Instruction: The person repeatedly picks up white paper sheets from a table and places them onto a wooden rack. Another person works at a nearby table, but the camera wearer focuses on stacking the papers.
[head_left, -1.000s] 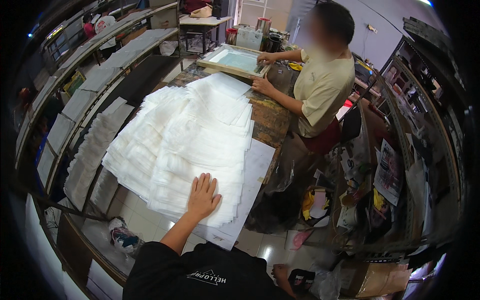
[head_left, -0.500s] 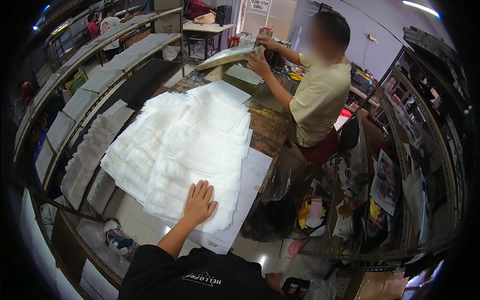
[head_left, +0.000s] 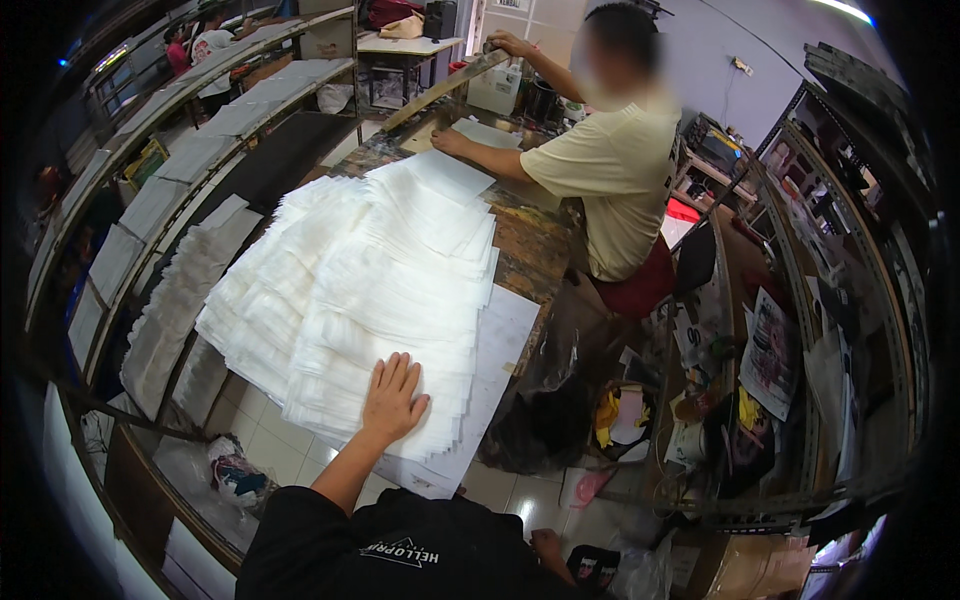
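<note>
My left hand [head_left: 396, 402] rests flat, fingers stretched out, on the near end of a wide fanned stack of thin white sheets [head_left: 385, 290]. At my right side hangs my right hand [head_left: 548, 552], beside my dark shirt; its fingers are mostly hidden. Under the stack lies a pale flat board [head_left: 497, 330]. Across the table a person in a cream T-shirt [head_left: 610, 170] holds up a wooden-edged frame [head_left: 445, 88] by one hand. That person's other hand [head_left: 450, 143] is low at a pale sheet [head_left: 487, 134] beyond the stack.
A slatted rack [head_left: 190, 180] holding pale sheets runs along the left. Metal shelving [head_left: 850, 250] with papers and cloth stands on the right. Dark plastic bags [head_left: 540, 425] lie on the floor right of the table, near a bin with yellow cloth [head_left: 622, 418].
The other person has tilted the frame up and moved one hand down to the sheet beneath it. My left hand stays flat on the stack. The view has shifted slightly.
</note>
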